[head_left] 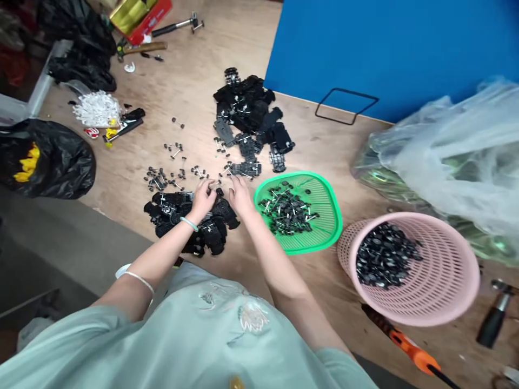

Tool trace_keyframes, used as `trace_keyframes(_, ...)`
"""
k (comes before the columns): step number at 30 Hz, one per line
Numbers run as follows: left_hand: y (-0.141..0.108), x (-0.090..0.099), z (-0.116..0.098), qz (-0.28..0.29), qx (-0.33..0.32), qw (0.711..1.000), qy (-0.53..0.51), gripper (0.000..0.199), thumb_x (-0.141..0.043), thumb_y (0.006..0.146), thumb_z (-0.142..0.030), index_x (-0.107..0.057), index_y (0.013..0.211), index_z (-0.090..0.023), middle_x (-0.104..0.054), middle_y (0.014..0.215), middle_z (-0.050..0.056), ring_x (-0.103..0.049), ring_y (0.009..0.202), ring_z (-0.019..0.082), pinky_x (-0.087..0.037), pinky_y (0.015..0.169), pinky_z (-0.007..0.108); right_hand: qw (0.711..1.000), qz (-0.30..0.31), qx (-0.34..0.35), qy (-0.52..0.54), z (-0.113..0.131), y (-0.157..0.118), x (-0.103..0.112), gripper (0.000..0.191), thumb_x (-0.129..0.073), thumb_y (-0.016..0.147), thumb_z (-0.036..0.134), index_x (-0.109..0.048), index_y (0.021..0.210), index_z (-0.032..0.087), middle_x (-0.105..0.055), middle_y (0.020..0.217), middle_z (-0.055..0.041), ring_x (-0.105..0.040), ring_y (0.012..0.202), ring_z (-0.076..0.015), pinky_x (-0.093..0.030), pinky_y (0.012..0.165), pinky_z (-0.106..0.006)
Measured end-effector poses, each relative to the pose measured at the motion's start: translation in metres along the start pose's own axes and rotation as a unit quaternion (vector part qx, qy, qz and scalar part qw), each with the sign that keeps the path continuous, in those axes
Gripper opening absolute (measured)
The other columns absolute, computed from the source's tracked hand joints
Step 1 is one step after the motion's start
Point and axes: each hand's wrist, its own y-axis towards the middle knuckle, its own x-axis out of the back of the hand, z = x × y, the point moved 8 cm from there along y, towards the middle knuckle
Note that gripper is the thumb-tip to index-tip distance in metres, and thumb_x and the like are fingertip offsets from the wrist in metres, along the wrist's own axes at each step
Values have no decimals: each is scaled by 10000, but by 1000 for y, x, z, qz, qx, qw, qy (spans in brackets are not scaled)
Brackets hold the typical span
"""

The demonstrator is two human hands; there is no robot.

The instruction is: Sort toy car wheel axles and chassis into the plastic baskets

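My left hand [205, 198] is closed, its fingers curled around a small wheel axle [214, 184] with black wheels. Close beside it, my right hand [240, 195] has its fingers bent together at the tips; what they pinch is too small to make out. Just beyond the right fingertips lies a black toy-car chassis [247, 169]. Under and around my left wrist is a heap of black chassis parts [213, 233], some fitted with metal axles. Loose wheel axles [157, 179] are scattered left of my hands.
A green basket [334, 216] holding wheel axles stands right of my right hand, with a pink basket [450, 265] of black wheels beyond. Another chassis pile [245, 102] lies ahead. Around are hammers [141, 48], white parts [97, 108], an orange-handled tool [413, 348] and plastic bags [454, 151].
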Motion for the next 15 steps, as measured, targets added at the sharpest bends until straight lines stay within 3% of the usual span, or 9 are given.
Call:
trace_keyframes(3, 19, 42, 50, 5, 38, 994, 103, 436, -634, 876, -191, -645, 1312, -166, -632, 1388, 175, -603, 1338, 323, -501, 1162, 503, 989, 56, 13, -137, 7, 51, -33, 540, -440, 956, 52, -578, 1467, 157, -469, 1619, -205, -394, 1519, -366, -321, 1247, -626)
trace_keyframes(6, 34, 61, 83, 49, 59, 980, 183, 625, -731, 811, -203, -593, 1417, -134, -523, 1546, 212, -438, 1505, 384, -341, 1285, 550, 966, 119, 39, -224, 6, 80, -56, 419, -413, 1000, 72, -665, 1326, 145, -594, 1483, -184, -388, 1503, -369, -230, 1270, -647)
trace_keyframes(8, 47, 67, 96, 74, 64, 973, 207, 697, -744, 801, -214, -561, 1467, -120, -472, 1601, 220, -376, 1542, 401, -306, 1301, 556, 957, 139, 64, -247, 9, 91, -64, 361, -421, 1003, 88, -699, 1230, 127, -656, 1352, -175, -424, 1450, -358, -216, 1279, -605)
trace_keyframes(10, 65, 79, 104, 71, 57, 972, 217, 674, -697, 836, -223, -551, 1488, -132, -464, 1619, 203, -357, 1552, 391, -297, 1306, 554, 957, 131, 72, -249, 13, 105, -65, 326, -445, 998, 118, -700, 1201, 121, -661, 1298, -178, -476, 1359, -343, -278, 1250, -558)
trace_keyframes(12, 84, 101, 114, 39, 72, 971, 225, 630, -637, 869, -228, -557, 1487, -140, -463, 1624, 193, -348, 1555, 385, -290, 1307, 571, 965, 90, 36, -243, 9, 125, -58, 339, -446, 995, 150, -671, 1247, 120, -639, 1308, -192, -512, 1261, -333, -375, 1169, -520)
trace_keyframes(15, 96, 146, 146, -40, 182, 956, 227, 671, -640, 879, -309, -523, 1519, -149, -367, 1685, 207, -270, 1585, 436, -277, 1276, 677, 972, 10, -64, -228, -5, 153, -47, 426, -414, 990, 168, -601, 1370, 128, -586, 1376, -211, -510, 1213, -351, -444, 1058, -509)
